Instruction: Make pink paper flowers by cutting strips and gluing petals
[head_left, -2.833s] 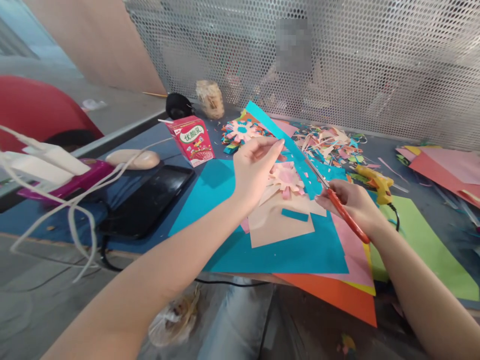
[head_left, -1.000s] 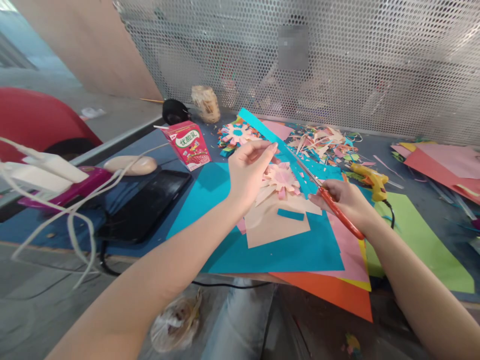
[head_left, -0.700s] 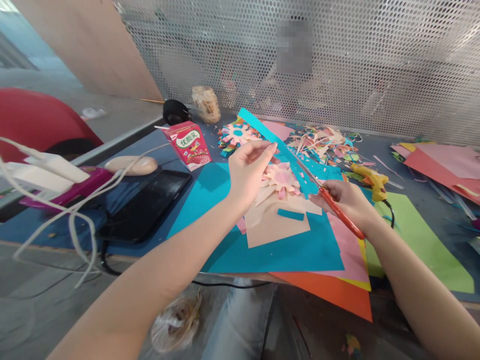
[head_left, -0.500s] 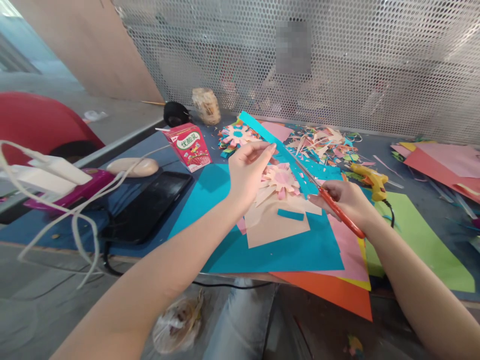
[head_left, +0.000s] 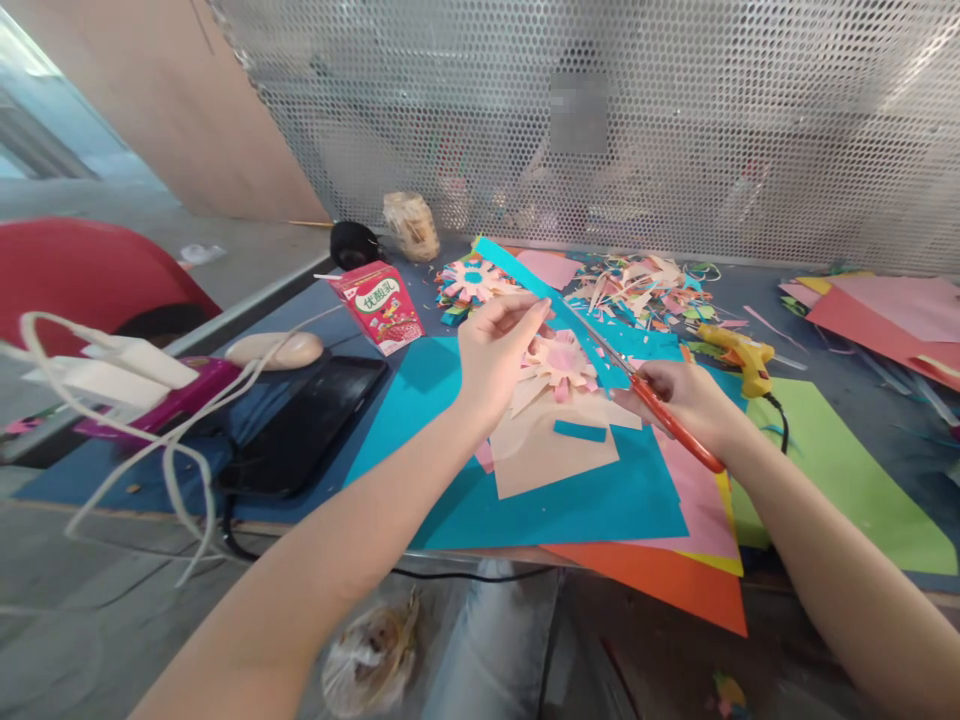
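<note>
By the look of it, a small paper-craft workshop. The blue-topped bench [head_left: 847, 385] carries a large flat sheet of bright blue paper [head_left: 555, 518], a loose heap of multicoloured paper clippings [head_left: 645, 285] and a yellow, gun-shaped tool [head_left: 752, 365] with a black cord [head_left: 783, 425], apparently a glue gun; red-handled metal scissors [head_left: 671, 420] are held above it. A silvery perforated metal panel [head_left: 450, 110] stands behind. At left are a purple plastic power strip [head_left: 211, 378] with white plugs [head_left: 124, 385] and a rounded red chair back [head_left: 82, 270].

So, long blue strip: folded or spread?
Spread: the long blue strip extends past the left hand toward the scissors; no fold shows.
</note>
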